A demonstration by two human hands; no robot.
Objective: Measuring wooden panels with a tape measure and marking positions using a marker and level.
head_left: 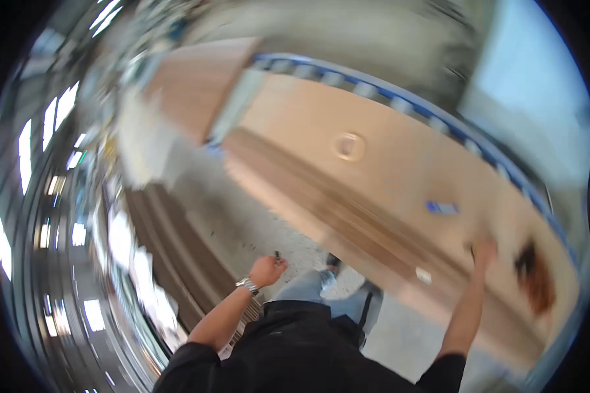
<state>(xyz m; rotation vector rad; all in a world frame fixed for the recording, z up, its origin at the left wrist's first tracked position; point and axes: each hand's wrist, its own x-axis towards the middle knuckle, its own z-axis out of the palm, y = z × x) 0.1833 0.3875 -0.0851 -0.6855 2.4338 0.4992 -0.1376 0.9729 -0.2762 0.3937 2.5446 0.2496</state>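
My left hand (267, 271) is closed around a small dark object (278, 257), too small to name, in front of my body and off the board. A silver watch sits on that wrist. My right hand (484, 253) reaches over a large tan board (400, 164); motion smears its fingers, and a dark bit beside them cannot be made out. Right of this hand lies a blurred orange-brown and black thing (536, 275). Farther left on the board are a blue item (442, 207) and a tan ring like a tape roll (349, 147). Long brown strips (347, 209) run along its near side.
Beneath the board, a blue-framed roller conveyor (400, 103) shows along the far edge. A small white piece (423, 275) lies on the brown strips. Another brown panel (200, 72) is at the far left end. Long dark brown profiles (177, 229) lie to my left.
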